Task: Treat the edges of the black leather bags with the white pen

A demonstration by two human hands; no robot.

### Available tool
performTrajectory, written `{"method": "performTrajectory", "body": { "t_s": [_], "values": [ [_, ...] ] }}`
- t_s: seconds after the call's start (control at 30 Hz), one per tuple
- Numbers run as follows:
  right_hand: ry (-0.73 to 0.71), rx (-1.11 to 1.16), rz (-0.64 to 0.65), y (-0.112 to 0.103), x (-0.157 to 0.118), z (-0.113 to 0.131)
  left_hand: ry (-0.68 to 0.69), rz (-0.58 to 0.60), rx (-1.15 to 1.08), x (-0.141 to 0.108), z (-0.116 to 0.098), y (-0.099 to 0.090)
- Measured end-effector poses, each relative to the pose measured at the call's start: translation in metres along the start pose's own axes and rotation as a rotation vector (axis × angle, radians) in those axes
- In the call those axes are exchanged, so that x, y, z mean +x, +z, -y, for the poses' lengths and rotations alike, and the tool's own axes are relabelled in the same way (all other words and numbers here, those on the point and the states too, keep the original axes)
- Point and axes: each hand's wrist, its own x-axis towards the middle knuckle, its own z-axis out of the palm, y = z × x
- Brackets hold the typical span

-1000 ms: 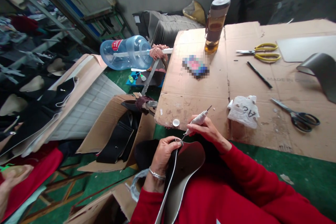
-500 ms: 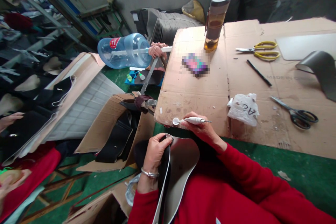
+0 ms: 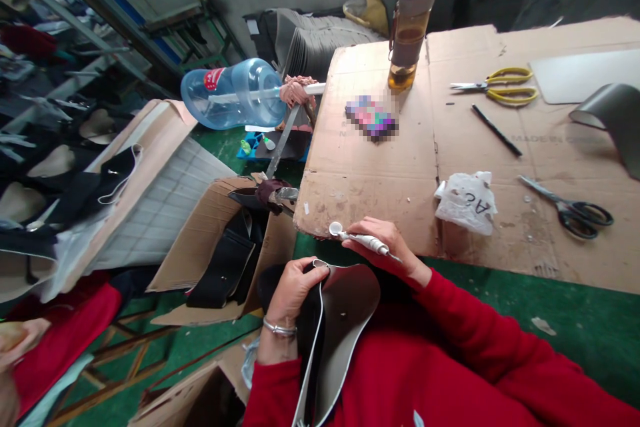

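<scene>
My left hand [image 3: 295, 287] is closed on the top edge of a bent sheet piece [image 3: 350, 307], grey on the inside and black outside, which leans against my lap. My right hand [image 3: 385, 243] grips a slim white-handled tool [image 3: 371, 242] above the near table edge. A thin metal point sticks out of the tool's right end. Its left end meets a small round white cup [image 3: 335, 229] at the table corner; whether the two are joined I cannot tell.
Cardboard covers the table [image 3: 370, 180]. On it lie black-handled scissors [image 3: 580, 213], yellow-handled snips [image 3: 505, 87], a black pen [image 3: 496, 130], a crumpled plastic bag [image 3: 467, 203], a blurred phone-like object [image 3: 371, 117] and a drink bottle [image 3: 413, 30]. Left stands a carton [image 3: 170, 260]; a co-worker's hand [image 3: 25, 340] shows beyond.
The tool in my right hand has tilted, its pointed right end now lower. My left hand keeps its hold on the sheet piece. The view has shifted slightly.
</scene>
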Motion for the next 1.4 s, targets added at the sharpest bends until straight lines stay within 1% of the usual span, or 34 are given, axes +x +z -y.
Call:
{"method": "performTrajectory", "body": {
  "t_s": [0.1, 0.23, 0.3, 0.37, 0.43, 0.5, 0.67, 0.8, 1.07, 1.13, 1.23, 1.4],
  "values": [
    [0.083, 0.08, -0.038, 0.0, 0.0, 0.0, -0.007, 0.035, -0.042, -0.001, -0.001, -0.001],
    [0.204, 0.267, -0.148, 0.0, 0.001, 0.002, -0.052, 0.019, -0.096, 0.003, 0.005, -0.002],
    [0.243, 0.366, -0.162, -0.001, 0.001, 0.002, -0.073, 0.015, -0.15, 0.006, 0.007, -0.003],
    [0.277, 0.481, -0.131, -0.004, 0.002, 0.002, -0.09, 0.013, -0.218, 0.009, 0.008, -0.003],
    [0.302, 0.59, -0.073, -0.009, 0.004, 0.002, -0.1, 0.015, -0.275, 0.011, 0.006, -0.002],
    [0.304, 0.651, -0.013, -0.013, 0.005, 0.001, -0.107, 0.025, -0.312, 0.013, 0.003, -0.001],
    [0.282, 0.668, 0.073, -0.019, 0.006, -0.001, -0.123, 0.052, -0.345, 0.016, -0.002, 0.003],
    [0.284, 0.708, 0.078, -0.018, 0.006, -0.001, -0.132, 0.052, -0.362, 0.016, -0.002, 0.004],
    [0.279, 0.759, 0.085, -0.018, 0.006, -0.001, -0.126, 0.109, -0.385, 0.015, -0.006, 0.01],
    [0.293, 0.759, 0.094, -0.018, 0.007, 0.0, -0.131, 0.101, -0.386, 0.015, -0.006, 0.011],
    [0.308, 0.754, 0.099, -0.018, 0.007, 0.0, -0.123, 0.053, -0.394, 0.014, -0.007, 0.015],
    [0.293, 0.74, 0.111, -0.017, 0.007, -0.002, -0.092, 0.024, -0.421, 0.01, -0.007, 0.023]
  ]
}}
